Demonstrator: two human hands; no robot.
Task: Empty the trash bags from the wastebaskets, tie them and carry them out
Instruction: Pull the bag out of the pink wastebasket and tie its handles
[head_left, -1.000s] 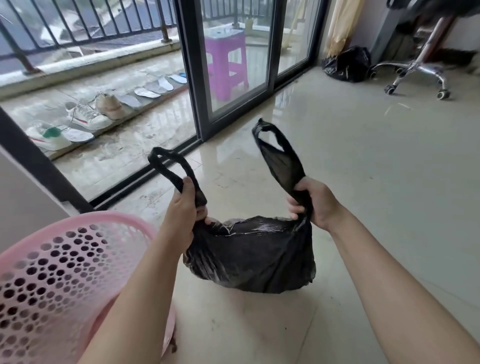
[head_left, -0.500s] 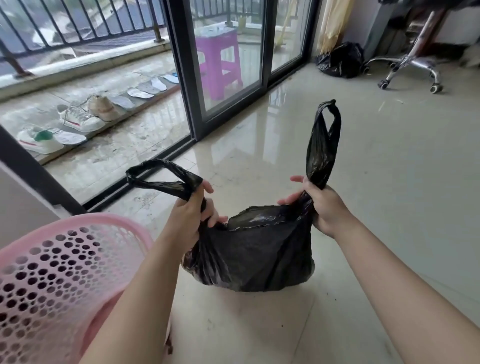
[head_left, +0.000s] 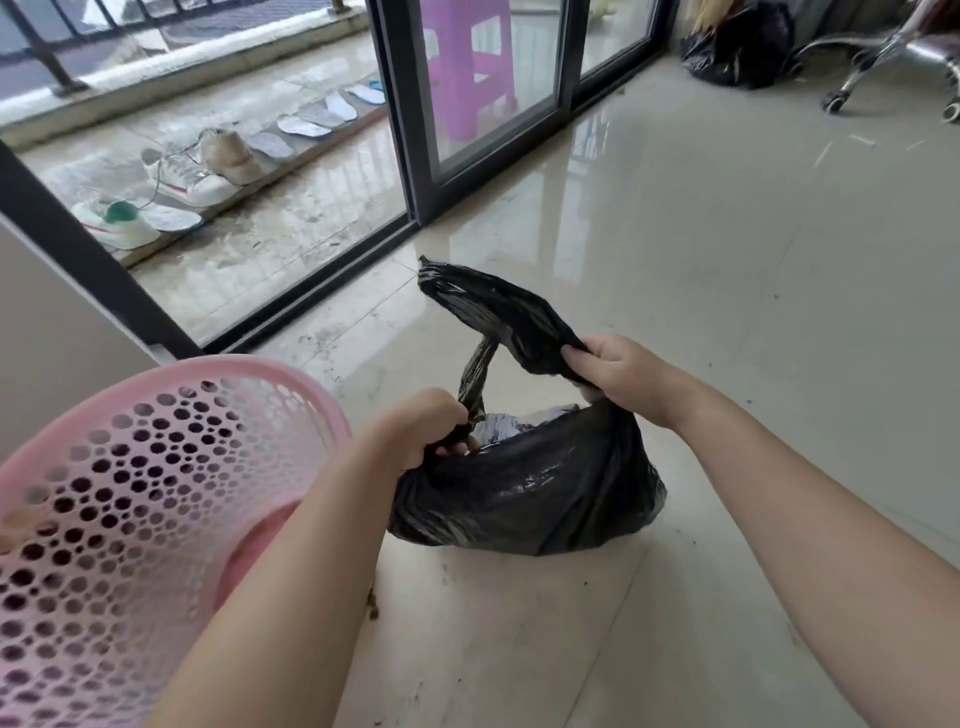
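A full black trash bag (head_left: 535, 488) sits on the shiny tiled floor in front of me. My left hand (head_left: 421, 426) grips the bag's left handle, pulled into a thin twisted strip rising from my fist. My right hand (head_left: 618, 374) holds the right handle, whose wide loop leans left over the bag's mouth and meets the left strip above it. Something pale shows inside the open mouth. A pink perforated wastebasket (head_left: 130, 499) stands at my lower left, partly behind my left forearm.
A sliding glass door frame (head_left: 400, 119) runs along the left, with shoes and insoles (head_left: 208, 166) outside on the balcony and a purple stool (head_left: 467, 67) behind the glass. Another black bag (head_left: 737, 47) and a wheeled chair base (head_left: 893, 62) are at the far right.
Both handles stood apart and upright; now my hands have come closer together and the right handle has swung left across the left one. The view has tilted down and nearer.
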